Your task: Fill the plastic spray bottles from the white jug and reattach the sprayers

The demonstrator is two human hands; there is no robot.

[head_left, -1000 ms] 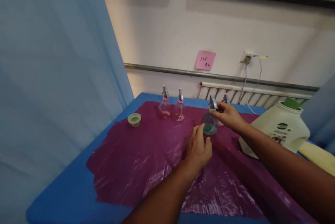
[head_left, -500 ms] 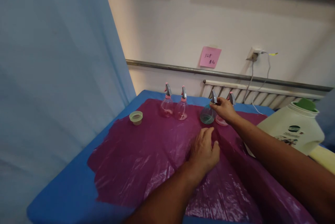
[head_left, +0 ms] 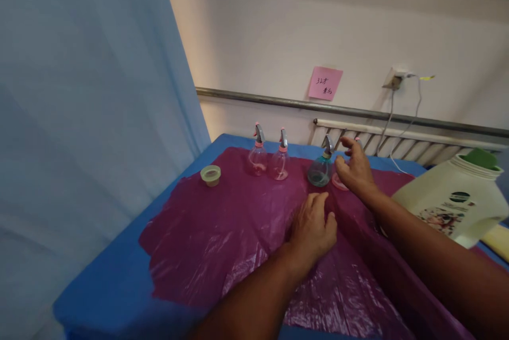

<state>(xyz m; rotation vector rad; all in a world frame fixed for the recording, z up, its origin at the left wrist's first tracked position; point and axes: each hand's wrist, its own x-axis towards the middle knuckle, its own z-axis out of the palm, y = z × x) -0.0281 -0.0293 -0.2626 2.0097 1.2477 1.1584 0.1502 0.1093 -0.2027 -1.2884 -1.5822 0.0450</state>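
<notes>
My right hand (head_left: pixel 355 167) is lifted with thumb and fingers apart, just right of a teal spray bottle (head_left: pixel 319 171) with a grey trigger head. It holds nothing and hides most of a pink spray bottle (head_left: pixel 340 182) behind it. Lower down, my left hand (head_left: pixel 314 226) hovers over or rests on the purple plastic sheet (head_left: pixel 222 228), its fingers loosely bent and thumb apart, with nothing in it. Two clear spray bottles with pink collars, one (head_left: pixel 257 160) left of the other (head_left: pixel 280 165), stand upright to the left. Each has a little pinkish content at the bottom.
A small pale-green cup (head_left: pixel 210 174) sits at the left of the sheet. On the right a large cream jug (head_left: pixel 457 202) with a green top leans at a tilt. A blue curtain (head_left: pixel 91 90) hangs at left; a radiator (head_left: pixel 358 130) and cables (head_left: pixel 387 122) line the wall.
My right hand has let go of the teal spray bottle's neck and drawn back to the right, fingers opening. The left hand has barely moved. The view has shifted slightly.
</notes>
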